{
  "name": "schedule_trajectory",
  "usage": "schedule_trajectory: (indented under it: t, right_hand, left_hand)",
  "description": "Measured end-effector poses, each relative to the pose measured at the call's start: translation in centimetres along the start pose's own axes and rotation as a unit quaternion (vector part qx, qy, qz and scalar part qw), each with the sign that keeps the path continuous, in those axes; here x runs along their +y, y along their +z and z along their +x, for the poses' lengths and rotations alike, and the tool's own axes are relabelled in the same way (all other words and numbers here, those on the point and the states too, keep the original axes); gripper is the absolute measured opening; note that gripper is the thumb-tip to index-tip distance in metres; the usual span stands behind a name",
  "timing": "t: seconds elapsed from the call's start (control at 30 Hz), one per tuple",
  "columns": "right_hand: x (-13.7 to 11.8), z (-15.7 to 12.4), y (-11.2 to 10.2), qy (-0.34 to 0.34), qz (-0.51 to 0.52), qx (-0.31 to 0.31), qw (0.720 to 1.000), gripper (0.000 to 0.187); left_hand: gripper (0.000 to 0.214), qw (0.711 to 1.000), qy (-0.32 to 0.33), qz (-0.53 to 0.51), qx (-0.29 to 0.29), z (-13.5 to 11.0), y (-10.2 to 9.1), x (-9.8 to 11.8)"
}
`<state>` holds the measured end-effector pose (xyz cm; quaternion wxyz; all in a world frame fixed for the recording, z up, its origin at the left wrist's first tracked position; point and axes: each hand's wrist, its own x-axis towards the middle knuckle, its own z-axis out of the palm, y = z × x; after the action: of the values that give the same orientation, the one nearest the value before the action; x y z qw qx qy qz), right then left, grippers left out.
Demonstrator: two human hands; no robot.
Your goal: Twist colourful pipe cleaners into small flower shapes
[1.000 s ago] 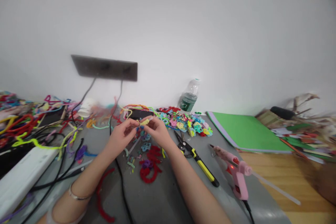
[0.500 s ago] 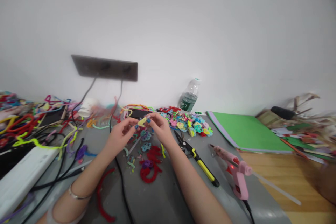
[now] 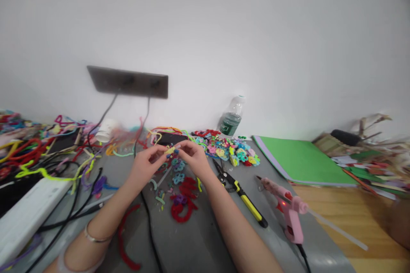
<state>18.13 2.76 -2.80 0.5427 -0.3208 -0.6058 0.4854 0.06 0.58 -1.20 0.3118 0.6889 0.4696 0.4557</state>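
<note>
Between the fingertips of both hands is a small pale yellow pipe-cleaner piece [image 3: 170, 151], held just above the grey table. My left hand [image 3: 147, 163] pinches it from the left, and my right hand [image 3: 192, 157] pinches it from the right with thumb and fingers. The fingers partly cover its shape. Just below the hands lie blue pipe-cleaner flowers [image 3: 178, 178] and a clear glue stick [image 3: 165, 175]. Closer to me is a red curled pipe-cleaner piece [image 3: 182, 218] with a purple bit in it.
Wire-stripping pliers [image 3: 248, 204] and a pink glue gun [image 3: 292, 217] lie to the right. Behind them are a pile of small flowers [image 3: 235, 151], a water bottle [image 3: 231, 119] and green sheets [image 3: 304, 162]. Cables, a white power strip [image 3: 32, 217] and tangled pipe cleaners [image 3: 32, 147] crowd the left.
Both hands have shifted slightly, and the fingertips are closer together around the yellow piece, which now shows less and sits a little further left. Everything on the table stays put.
</note>
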Motion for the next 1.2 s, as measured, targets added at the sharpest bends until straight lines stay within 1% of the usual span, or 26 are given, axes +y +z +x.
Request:
schedule_trajectory:
  t: [0.1, 0.3, 0.43, 0.53, 0.63, 0.77, 0.9, 1.03, 1.1, 1.2]
  right_hand:
    - [0.0, 0.0, 0.0, 0.025, 0.0, -0.004, 1.0, 0.017]
    - [-0.1, 0.1, 0.3, 0.027, 0.016, -0.015, 0.999, 0.018]
    - [0.0, 0.1, 0.3, 0.067, 0.021, -0.021, 0.997, 0.018]
    - [0.1, 0.1, 0.2, 0.1, 0.028, -0.026, 0.994, 0.019]
    - [0.1, 0.1, 0.1, 0.123, 0.04, -0.029, 0.991, 0.022]
    - [0.2, 0.1, 0.0, 0.129, 0.055, -0.031, 0.99, 0.025]
    - [0.1, 0.0, 0.2, 0.119, 0.046, -0.045, 0.991, 0.023]
    - [0.1, -0.1, 0.3, 0.11, 0.039, -0.054, 0.992, 0.024]
    - [0.2, 0.0, 0.2, 0.107, 0.046, -0.046, 0.992, 0.026]
    - [0.4, 0.2, 0.0, 0.101, 0.07, -0.018, 0.992, 0.033]
  left_hand:
    - [0.021, 0.999, 0.023, 0.045, 0.016, -0.1, 0.1, 0.0]
    - [0.018, 0.995, 0.052, 0.084, 0.013, -0.1, 0.0, -0.5]
    - [0.015, 0.987, 0.071, 0.145, -0.003, -0.4, -0.2, -0.5]
    - [0.014, 0.973, 0.1, 0.207, 0.012, -0.6, -0.3, -0.3]
    - [0.014, 0.965, 0.116, 0.236, 0.019, -0.7, -0.2, -0.3]
    - [0.014, 0.971, 0.102, 0.216, 0.015, -0.6, -0.1, -0.6]
    - [0.016, 0.979, 0.078, 0.19, 0.003, -0.5, -0.1, -0.7]
    - [0.018, 0.984, 0.069, 0.166, -0.008, -0.2, -0.2, -0.9]
    - [0.02, 0.989, 0.067, 0.131, -0.013, -0.1, -0.3, -1.0]
    - [0.026, 0.994, 0.06, 0.083, -0.032, 0.0, -0.3, -1.1]
